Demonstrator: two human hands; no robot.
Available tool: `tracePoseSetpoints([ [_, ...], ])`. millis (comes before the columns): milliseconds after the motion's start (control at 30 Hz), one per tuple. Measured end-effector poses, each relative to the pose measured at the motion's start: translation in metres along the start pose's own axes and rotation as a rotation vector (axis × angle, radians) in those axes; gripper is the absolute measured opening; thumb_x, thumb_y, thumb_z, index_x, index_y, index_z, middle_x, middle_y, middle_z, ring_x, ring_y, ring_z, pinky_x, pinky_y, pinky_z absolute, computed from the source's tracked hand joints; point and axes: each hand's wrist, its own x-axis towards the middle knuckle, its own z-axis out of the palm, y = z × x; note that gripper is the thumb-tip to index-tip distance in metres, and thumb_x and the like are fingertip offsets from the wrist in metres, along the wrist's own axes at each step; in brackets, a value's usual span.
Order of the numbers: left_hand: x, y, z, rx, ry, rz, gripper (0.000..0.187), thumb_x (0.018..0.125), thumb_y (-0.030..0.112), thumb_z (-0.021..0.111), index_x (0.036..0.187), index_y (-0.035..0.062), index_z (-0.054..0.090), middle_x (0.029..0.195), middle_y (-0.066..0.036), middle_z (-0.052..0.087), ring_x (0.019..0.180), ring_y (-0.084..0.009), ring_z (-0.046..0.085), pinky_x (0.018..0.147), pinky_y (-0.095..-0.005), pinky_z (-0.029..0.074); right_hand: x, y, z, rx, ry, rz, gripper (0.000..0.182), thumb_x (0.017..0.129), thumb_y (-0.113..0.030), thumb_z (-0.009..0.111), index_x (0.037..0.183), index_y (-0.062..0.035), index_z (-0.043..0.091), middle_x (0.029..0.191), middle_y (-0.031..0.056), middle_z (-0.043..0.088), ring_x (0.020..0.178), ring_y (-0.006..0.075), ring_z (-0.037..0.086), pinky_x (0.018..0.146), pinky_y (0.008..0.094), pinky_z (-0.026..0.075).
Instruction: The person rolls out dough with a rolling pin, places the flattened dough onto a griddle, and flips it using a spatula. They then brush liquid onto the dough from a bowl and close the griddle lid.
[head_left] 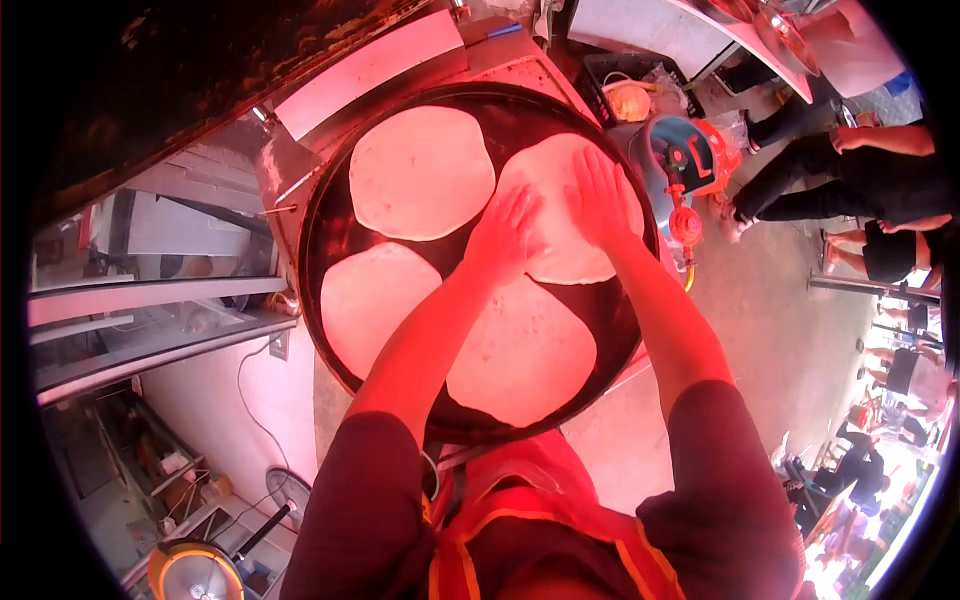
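Red-lit cooking area, grey concrete floor [765, 330]; one wide, round, dark metal griddle [475, 225]. Both forearms extend forward from dark sleeves [365, 480]. Left hand [503, 238]: open, palm down, at the left edge of the upper-right pale, flat dough round [560, 245]. Right hand [603, 200]: open, fingers extended, over its right half. Three similar rounds [422, 172] lie leftward and nearer.

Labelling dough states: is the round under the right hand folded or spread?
Spread: the dough round lies flat in the pan, no fold showing.
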Motion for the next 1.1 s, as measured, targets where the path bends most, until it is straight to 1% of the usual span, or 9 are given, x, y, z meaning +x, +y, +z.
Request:
tracePoseSetpoints([
  [200, -0.057, -0.02, -0.117, -0.156, 0.16, -0.248, 0.064, 0.091, 0.03, 0.059, 0.144, 0.0036, 0.035, 0.15, -0.018, 0.034, 0.141, -0.0324, 0.028, 0.114, -0.0465, 0.022, -0.028, -0.044, -0.023, 0.096, -0.01, -0.232, 0.061, 0.097, -0.04, 0.041, 0.149, -0.0099, 0.028, 0.155, 0.0126, 0.026, 0.144, 0.0272, 0.021, 0.117, 0.0505, 0.011],
  [367, -0.242, -0.024, -0.217, -0.093, 0.19, -0.695, 0.052, 0.093, 0.022, 0.058, 0.137, 0.0006, 0.045, 0.142, -0.023, 0.042, 0.134, -0.0372, 0.037, 0.11, -0.0452, 0.03, -0.039, -0.057, -0.025, -0.029, -0.171, -0.232, 0.059, 0.097, -0.04, 0.04, 0.149, -0.0139, 0.029, 0.154, 0.0112, 0.027, 0.143, 0.0285, 0.025, 0.116, 0.0523, 0.013],
  [500, -0.434, 0.024, -0.216, -0.026, 0.113, -1.139, 0.044, 0.096, 0.024, 0.054, 0.132, -0.0016, 0.049, 0.134, -0.024, 0.05, 0.125, -0.0383, 0.047, 0.104, -0.043, 0.038, -0.048, -0.086, -0.041, 0.118, -0.074, -0.252, 0.056, 0.094, -0.029, 0.051, 0.145, -0.0121, 0.035, 0.149, 0.0134, 0.035, 0.139, 0.0311, 0.031, 0.113, 0.0523, 0.022],
  [600, -0.51, 0.075, -0.194, -0.453, 0.048, -1.388, 0.036, 0.097, 0.026, 0.054, 0.124, 0.0007, 0.054, 0.113, -0.018, 0.062, 0.103, -0.0284, 0.062, 0.087, -0.038, 0.049, -0.11, -0.138, -0.066, 0.626, -0.152, -0.367, 0.053, 0.087, -0.015, 0.06, 0.137, -0.0079, 0.044, 0.136, 0.014, 0.048, 0.126, 0.0326, 0.043, 0.103, 0.046, 0.036],
  [633, -0.52, 0.09, -0.189, -0.684, 0.016, -1.42, 0.034, 0.098, 0.026, 0.053, 0.121, 0.002, 0.055, 0.105, -0.015, 0.065, 0.095, -0.0239, 0.065, 0.08, -0.0358, 0.053, -0.143, -0.163, -0.076, 0.858, -0.264, -0.358, 0.053, 0.084, -0.013, 0.062, 0.135, -0.0054, 0.046, 0.131, 0.0154, 0.051, 0.121, 0.0334, 0.048, 0.1, 0.0439, 0.04],
  [700, -0.491, 0.118, -0.19, -0.921, 0.165, -1.396, 0.028, 0.098, 0.026, 0.052, 0.114, 0.0032, 0.057, 0.094, -0.009, 0.065, 0.085, -0.017, 0.066, 0.07, -0.0317, 0.054, -0.177, -0.228, -0.125, 0.646, -0.449, -0.761, 0.05, 0.08, -0.012, 0.061, 0.129, -0.0031, 0.052, 0.12, 0.0128, 0.056, 0.107, 0.032, 0.054, 0.093, 0.0404, 0.043],
  [800, -0.495, 0.119, -0.162, -1.109, 0.213, -1.321, 0.025, 0.099, 0.026, 0.051, 0.107, 0.0031, 0.058, 0.092, -0.009, 0.064, 0.081, -0.0196, 0.067, 0.065, -0.0317, 0.054, -0.245, -0.296, -0.139, 0.687, -0.45, -0.923, 0.045, 0.077, -0.014, 0.064, 0.121, -0.0098, 0.058, 0.097, 0.0105, 0.055, 0.091, 0.0288, 0.055, 0.081, 0.0409, 0.044],
  [967, -0.471, 0.119, -0.17, -1.41, 0.326, -1.374, 0.026, 0.099, 0.027, 0.048, 0.103, 0.0029, 0.057, 0.087, -0.007, 0.065, 0.08, -0.0162, 0.066, 0.067, -0.0291, 0.054, -0.286, -0.354, -0.111, 0.696, -0.447, -0.772, 0.029, 0.08, -0.013, 0.064, 0.108, -0.0124, 0.062, 0.094, 0.0091, 0.053, 0.089, 0.0291, 0.056, 0.078, 0.0405, 0.046],
  [1100, -0.473, 0.116, -0.146, -0.783, 0.174, -1.219, 0.022, 0.096, 0.022, 0.051, 0.098, 0.0006, 0.058, 0.075, -0.014, 0.064, 0.073, -0.0219, 0.066, 0.063, -0.0338, 0.052, -0.246, -0.374, -0.084, 0.8, -0.421, -0.617, 0.023, 0.081, -0.011, 0.064, 0.105, -0.01, 0.063, 0.094, 0.0085, 0.056, 0.094, 0.0288, 0.057, 0.079, 0.0377, 0.048],
])
